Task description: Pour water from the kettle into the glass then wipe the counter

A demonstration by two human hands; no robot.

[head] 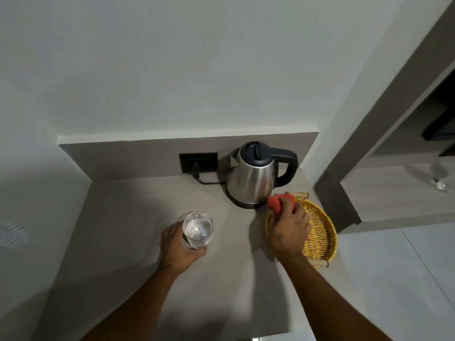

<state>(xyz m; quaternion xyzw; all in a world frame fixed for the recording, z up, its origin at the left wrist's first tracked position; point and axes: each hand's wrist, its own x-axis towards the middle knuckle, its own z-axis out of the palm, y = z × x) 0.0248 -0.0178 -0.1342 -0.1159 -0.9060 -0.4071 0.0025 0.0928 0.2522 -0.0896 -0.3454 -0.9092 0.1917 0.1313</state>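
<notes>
A steel kettle [253, 178] with a black lid and handle stands upright on its base at the back of the grey counter [138, 210]. My left hand [176, 244] is wrapped around a clear glass [198, 228] with water in it, left of the middle of the counter. My right hand [290, 228] grips a red cloth [279, 204] over the left rim of a yellow woven tray [322, 237], just in front of the kettle.
The kettle's black cord runs to a black wall socket [198, 162] on the low backsplash. The counter ends at a wall on the right, past the tray. A stemmed glass [440, 177] stands on a separate surface at the far right.
</notes>
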